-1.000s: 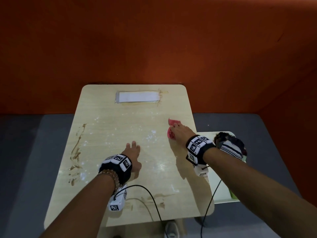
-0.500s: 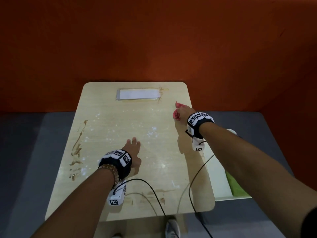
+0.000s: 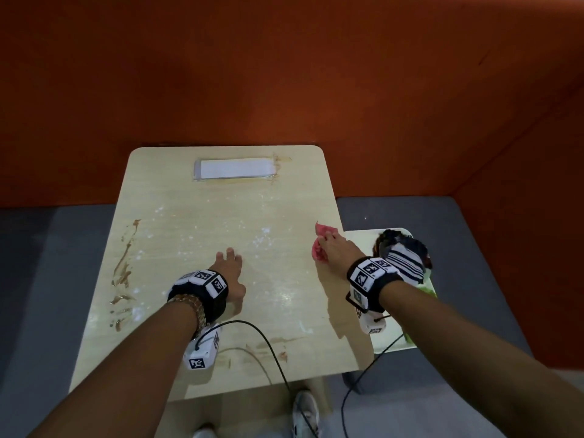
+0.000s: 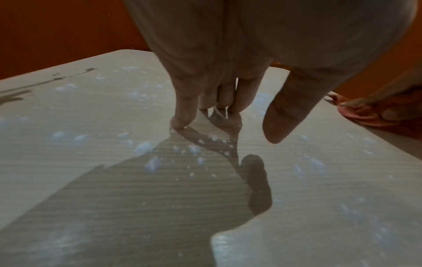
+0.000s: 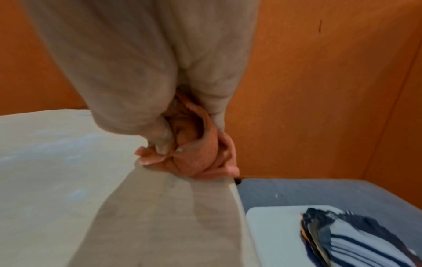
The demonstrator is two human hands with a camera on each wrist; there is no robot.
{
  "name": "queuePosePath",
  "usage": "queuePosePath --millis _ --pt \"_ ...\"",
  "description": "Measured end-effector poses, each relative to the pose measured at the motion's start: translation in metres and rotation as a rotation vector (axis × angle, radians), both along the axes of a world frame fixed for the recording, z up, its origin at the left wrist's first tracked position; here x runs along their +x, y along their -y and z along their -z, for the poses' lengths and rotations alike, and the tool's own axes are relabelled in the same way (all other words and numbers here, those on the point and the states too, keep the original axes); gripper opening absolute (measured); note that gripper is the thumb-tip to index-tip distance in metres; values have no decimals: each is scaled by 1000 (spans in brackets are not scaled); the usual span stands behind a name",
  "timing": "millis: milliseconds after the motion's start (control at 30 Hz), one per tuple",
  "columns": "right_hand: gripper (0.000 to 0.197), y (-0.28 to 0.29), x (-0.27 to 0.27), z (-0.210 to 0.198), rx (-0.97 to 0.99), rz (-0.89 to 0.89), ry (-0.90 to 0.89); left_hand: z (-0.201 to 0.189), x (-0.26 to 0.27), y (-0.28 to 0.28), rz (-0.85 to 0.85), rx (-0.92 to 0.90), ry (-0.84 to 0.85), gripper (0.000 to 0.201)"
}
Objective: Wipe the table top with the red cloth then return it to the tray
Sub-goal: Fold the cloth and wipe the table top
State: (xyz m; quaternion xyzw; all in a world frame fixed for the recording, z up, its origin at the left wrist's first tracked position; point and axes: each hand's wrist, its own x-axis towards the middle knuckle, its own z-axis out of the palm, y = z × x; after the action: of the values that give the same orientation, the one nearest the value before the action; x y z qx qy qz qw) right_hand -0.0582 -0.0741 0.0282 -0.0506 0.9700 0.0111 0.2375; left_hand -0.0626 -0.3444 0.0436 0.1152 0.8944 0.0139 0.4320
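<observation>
Fingers (image 5: 160, 142) of the right hand (image 3: 336, 251) clamp the crumpled red cloth (image 3: 317, 250), drawn back from upper right to the pale wooden table top's (image 3: 221, 216) right-centre edge; left hand (image 3: 229, 268) stays splayed flat. Brown smears (image 3: 124, 267) at left remain; wiping unfinished.

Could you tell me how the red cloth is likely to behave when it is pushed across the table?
The red cloth looks floppy, bunched in folds under the right hand, so it probably crumples. It seems light, likely sliding easily.
</observation>
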Motion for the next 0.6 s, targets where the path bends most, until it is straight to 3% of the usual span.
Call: queuePosePath --millis 100,300,400,600 --pt "35 -2 -31 -7 41 -47 -9 1 1 -1 0 -15 -4 88" --pt "32 -12 -83 -32 -102 -5 4 5 2 -4 20 -45 -15 86" --pt "24 -14 -62 -21 -80 -2 17 4 0 -2 22 -29 -22 85" --pt "41 -5 30 -18 92 -164 -4 2 1 -3 28 -28 -31 84"
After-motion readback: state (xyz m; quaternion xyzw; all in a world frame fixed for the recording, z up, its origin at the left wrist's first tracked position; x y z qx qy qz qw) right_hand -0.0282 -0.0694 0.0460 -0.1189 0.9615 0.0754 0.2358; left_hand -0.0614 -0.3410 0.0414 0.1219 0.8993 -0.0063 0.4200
